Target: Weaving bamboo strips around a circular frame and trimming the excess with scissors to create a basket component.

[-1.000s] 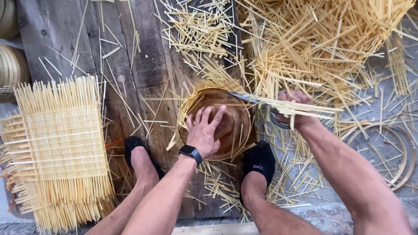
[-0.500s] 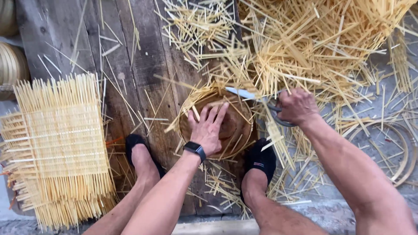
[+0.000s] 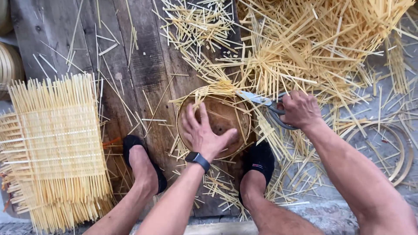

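Your left hand (image 3: pixel 203 132) lies flat, with the fingers spread open, on the round wooden form (image 3: pixel 216 123) that sits between your two feet on the plank floor (image 3: pixel 143 65). The palm covers the middle of the form, so you cannot see what is under it. Bamboo strips stick out around the rim, and the woven layer on the form is hard to make out from above. Your right hand (image 3: pixel 299 109) is closed around the handles of the scissors (image 3: pixel 264 104); the fingers hide most of the handles. The blades point left, to the upper right edge of the form, and they look almost closed, but I cannot tell if a strip is between them. Behind the scissors is a big heap of bamboo strips (image 3: pixel 313 48), cut off at the top edge. At the left lies a woven bamboo mat (image 3: pixel 56 148). At the far right some bamboo hoops (image 3: pixel 398 152) are half buried under loose strips.
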